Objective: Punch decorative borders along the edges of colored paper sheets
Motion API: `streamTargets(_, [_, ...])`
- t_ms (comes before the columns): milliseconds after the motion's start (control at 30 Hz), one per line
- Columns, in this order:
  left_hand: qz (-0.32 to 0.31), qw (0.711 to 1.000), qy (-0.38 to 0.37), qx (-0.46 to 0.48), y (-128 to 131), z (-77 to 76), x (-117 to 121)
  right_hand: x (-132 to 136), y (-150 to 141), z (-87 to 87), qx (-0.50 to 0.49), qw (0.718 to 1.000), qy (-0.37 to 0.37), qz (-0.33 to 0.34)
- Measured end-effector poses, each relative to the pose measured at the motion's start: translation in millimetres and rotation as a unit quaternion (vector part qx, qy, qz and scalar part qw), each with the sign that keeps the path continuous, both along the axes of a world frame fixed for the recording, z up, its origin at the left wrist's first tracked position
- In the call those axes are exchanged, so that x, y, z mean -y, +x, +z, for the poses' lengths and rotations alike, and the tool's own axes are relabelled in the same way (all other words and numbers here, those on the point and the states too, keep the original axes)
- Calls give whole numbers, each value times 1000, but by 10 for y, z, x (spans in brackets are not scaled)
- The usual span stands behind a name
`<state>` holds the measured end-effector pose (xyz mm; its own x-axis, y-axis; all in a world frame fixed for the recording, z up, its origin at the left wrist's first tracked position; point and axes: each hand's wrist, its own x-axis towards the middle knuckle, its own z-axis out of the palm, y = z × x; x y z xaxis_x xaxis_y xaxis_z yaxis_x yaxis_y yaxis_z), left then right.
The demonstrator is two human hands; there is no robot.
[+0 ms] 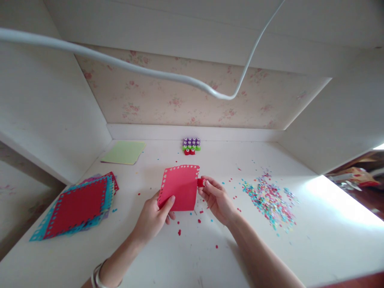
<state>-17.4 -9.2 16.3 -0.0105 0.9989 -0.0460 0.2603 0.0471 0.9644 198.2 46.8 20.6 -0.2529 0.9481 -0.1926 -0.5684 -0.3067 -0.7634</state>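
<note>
The left hand (151, 216) pinches a pink-red paper sheet (181, 190) by its lower left corner, thumb on top and fingers underneath, over the middle of the white surface (249, 260). Small punched holes run down the sheet's left side, across its top and a little way down its right side. The right hand (217, 198) holds a small red craft punch (201, 183) between thumb and fingers, at the sheet's right edge.

Toward the surface's left edge lies a stack of punched sheets (79, 204), red on top of blue; near its far left corner is a stack of pale green paper (124, 152). By the middle of the far edge stand rows of small punches (191, 145), purple, green and red. A scattered heap of confetti (271, 198) lies toward the right edge, and loose red bits (199, 221) are strewn beneath and around the sheet.

The sheet is gripped at one corner only, so its right side could bend or swing if the punch were pressed at an angle, leaving a hole crooked or cut through the margin. Holes set too close could merge and tear the thin strip between them. The punch is small and could slip from the fingertips, and a sleeve-less forearm brushing the confetti could spread it.
</note>
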Motion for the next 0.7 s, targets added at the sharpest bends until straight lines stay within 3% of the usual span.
streamTargets(333, [-6,1000,-1,-7,-5,-25,-7,0,-13,-33,26,1000,17,1])
streamTargets(600, [-6,993,53,-103,-23,22,-4,28,2,-72,160,979,122,-15])
streamTargets(700, [-13,986,90,-142,-39,36,-3,18,23,-90,177,976,128,-7])
